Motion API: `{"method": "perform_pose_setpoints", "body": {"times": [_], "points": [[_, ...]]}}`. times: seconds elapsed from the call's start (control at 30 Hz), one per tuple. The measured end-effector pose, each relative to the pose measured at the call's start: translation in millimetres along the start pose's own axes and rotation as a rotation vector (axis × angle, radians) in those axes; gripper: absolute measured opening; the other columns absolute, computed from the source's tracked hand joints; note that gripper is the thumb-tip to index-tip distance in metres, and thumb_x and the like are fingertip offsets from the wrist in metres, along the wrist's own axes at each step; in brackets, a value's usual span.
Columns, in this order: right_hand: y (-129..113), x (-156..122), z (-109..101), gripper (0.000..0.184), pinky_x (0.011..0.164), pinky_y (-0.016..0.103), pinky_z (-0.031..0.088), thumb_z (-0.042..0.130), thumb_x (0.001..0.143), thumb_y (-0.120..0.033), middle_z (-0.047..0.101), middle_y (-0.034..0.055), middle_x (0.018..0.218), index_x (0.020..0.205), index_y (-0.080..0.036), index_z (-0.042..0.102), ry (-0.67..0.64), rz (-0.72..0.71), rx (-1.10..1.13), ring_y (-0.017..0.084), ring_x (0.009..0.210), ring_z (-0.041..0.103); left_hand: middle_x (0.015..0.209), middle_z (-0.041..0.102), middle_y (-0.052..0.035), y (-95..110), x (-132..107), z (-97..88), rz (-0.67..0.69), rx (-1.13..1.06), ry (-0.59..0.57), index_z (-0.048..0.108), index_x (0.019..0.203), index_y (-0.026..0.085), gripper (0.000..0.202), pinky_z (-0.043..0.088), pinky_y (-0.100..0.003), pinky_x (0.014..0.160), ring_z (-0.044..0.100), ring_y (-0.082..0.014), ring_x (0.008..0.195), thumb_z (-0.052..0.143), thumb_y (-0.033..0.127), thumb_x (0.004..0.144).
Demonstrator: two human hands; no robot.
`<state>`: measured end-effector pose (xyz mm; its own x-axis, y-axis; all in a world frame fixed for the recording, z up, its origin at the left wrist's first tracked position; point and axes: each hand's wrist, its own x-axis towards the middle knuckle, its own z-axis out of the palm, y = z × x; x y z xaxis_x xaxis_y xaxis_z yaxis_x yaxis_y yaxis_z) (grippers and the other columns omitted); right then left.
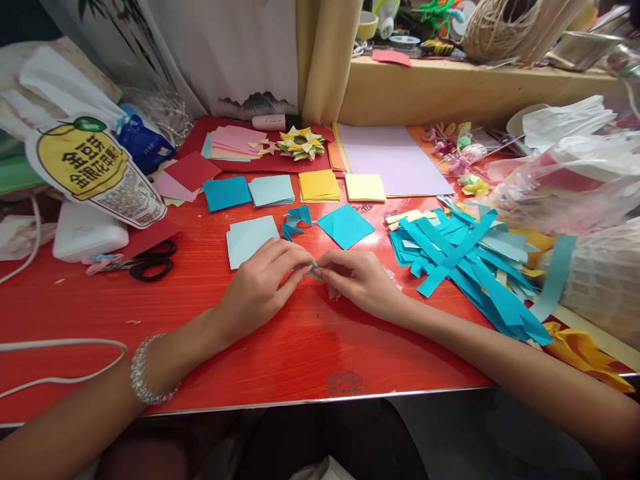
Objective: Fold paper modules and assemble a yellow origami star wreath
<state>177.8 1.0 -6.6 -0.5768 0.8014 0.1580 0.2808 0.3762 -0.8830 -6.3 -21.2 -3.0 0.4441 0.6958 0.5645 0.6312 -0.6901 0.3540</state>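
Both hands meet at the middle of the red table (300,347). My left hand (265,283) and my right hand (357,280) pinch a small folded piece of pale blue paper (314,269) between their fingertips; most of it is hidden by the fingers. Just beyond them lie a pale blue square (249,239), two small folded blue units (296,221) and a turquoise square (345,225). A beaded bracelet (145,377) sits on my left wrist.
A heap of blue paper strips (465,257) lies to the right. Stacks of blue (226,193), pale blue (271,190) and yellow squares (319,185) line the back, behind them a paper flower (301,142). Black scissors (150,261) and a printed bag (95,170) are left. A white cable (65,360) crosses the near left.
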Motion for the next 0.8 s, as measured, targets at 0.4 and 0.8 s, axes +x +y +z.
{"method": "perform_pose_setpoints", "body": {"times": [0.4, 0.8], "points": [[6.1, 2.4, -0.2, 0.016, 0.053, 0.021, 0.045, 0.048, 0.087, -0.025, 0.058, -0.0006, 0.064, 0.085, -0.015, 0.061, 0.073, -0.002, 0.046, 0.009, 0.054, 0.056, 0.092, 0.060, -0.0024, 0.9, 4.3, -3.5, -0.207, -0.085, -0.032, 0.056, 0.097, 0.019, 0.014, 0.047, -0.027, 0.076, 0.055, -0.0137, 0.086, 0.055, 0.024, 0.084], [3.5, 0.5, -0.1, 0.017, 0.066, 0.026, 0.050, 0.053, 0.084, -0.023, 0.059, 0.0032, 0.086, 0.100, -0.021, 0.058, 0.222, -0.080, -0.059, 0.012, 0.076, 0.056, 0.082, 0.060, -0.0034, -1.4, -0.4, -4.1, 0.047, 0.182, 0.036, 0.056, 0.091, 0.019, 0.010, 0.048, -0.028, 0.071, 0.057, -0.0148, 0.078, 0.048, 0.018, 0.086]]}}
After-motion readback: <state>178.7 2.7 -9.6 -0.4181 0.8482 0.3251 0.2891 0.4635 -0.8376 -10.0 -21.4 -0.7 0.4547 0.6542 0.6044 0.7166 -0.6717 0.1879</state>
